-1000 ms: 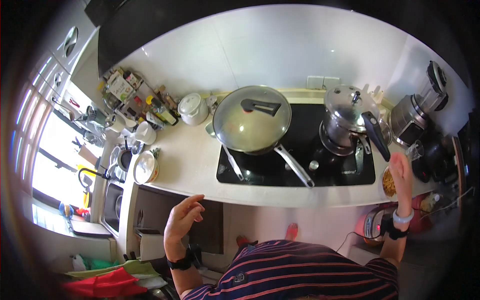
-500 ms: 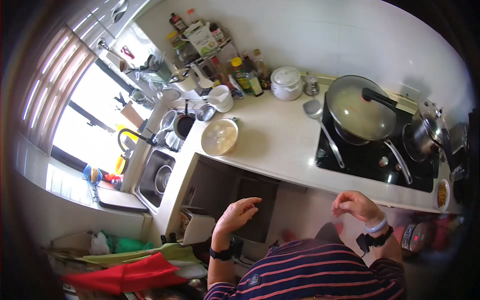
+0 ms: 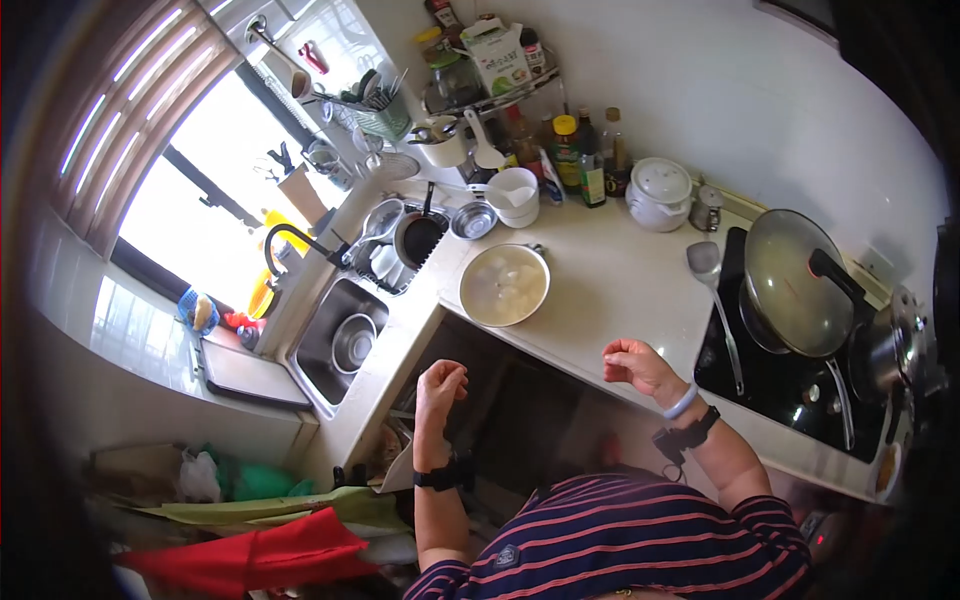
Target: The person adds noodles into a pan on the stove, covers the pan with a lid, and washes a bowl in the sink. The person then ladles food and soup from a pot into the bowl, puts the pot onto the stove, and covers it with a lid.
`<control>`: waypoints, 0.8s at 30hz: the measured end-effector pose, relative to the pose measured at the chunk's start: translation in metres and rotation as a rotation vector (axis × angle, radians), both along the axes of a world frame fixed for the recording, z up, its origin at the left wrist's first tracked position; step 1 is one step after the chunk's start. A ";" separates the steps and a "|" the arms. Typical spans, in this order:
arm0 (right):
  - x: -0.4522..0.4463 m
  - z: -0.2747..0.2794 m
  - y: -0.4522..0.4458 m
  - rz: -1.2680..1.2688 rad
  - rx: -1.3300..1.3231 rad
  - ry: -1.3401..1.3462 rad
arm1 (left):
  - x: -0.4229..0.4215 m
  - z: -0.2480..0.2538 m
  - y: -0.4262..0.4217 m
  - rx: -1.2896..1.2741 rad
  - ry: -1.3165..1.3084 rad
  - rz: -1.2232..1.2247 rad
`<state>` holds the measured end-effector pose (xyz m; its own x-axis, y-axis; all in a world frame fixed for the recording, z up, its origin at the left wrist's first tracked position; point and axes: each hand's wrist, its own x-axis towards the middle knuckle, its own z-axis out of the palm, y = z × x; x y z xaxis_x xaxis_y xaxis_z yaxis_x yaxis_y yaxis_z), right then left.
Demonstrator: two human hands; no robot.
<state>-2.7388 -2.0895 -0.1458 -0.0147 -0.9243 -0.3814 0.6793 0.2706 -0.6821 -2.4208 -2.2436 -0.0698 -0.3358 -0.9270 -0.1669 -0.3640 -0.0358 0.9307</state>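
My left hand (image 3: 440,393) is in the air in front of the counter's front edge, near the sink corner, its fingers loosely curled together with nothing seen in them. Closer to the counter edge, my right hand (image 3: 640,368) also has curled fingers and appears to hold nothing. Nearest to both is a round metal bowl (image 3: 468,283) on the counter, holding pale chunks in cloudy liquid. Neither hand touches it. Farther right, a metal spatula (image 3: 706,262) lies with its handle across the edge of the black cooktop.
A wok's glass lid (image 3: 792,285) covers the wok on the cooktop, beside a steel pot (image 3: 880,345). The sink (image 3: 318,335) holds a metal bowl (image 3: 354,343). A white lidded pot (image 3: 660,195), bottles (image 3: 590,165) and white tubs (image 3: 515,197) line the back. Red cloth (image 3: 260,555) lies lower left.
The view has turned toward the sink side, so the counter's things sit farther right. Both hands have risen toward the counter, and their fingers have curled in more.
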 end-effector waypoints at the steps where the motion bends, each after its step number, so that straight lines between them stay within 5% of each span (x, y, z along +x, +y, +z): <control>1: 0.001 -0.003 -0.013 0.010 -0.012 0.040 | 0.001 0.000 -0.009 -0.017 0.023 0.020; 11: 0.022 -0.025 -0.112 -0.058 0.069 0.332 | -0.004 -0.045 -0.148 0.039 -0.052 0.019; 17: 0.039 -0.056 -0.161 -0.339 0.151 0.373 | -0.029 -0.107 -0.233 0.101 -0.054 -0.101; 24: 0.050 -0.050 -0.177 -0.475 0.164 0.520 | -0.072 -0.104 -0.258 0.323 0.035 -0.318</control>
<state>-2.6890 -2.2668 -0.1956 -0.6176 -0.7047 -0.3491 0.3475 0.1536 -0.9250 -2.4926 -2.5013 -0.1733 -0.6062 -0.6788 -0.4145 -0.3728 -0.2178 0.9020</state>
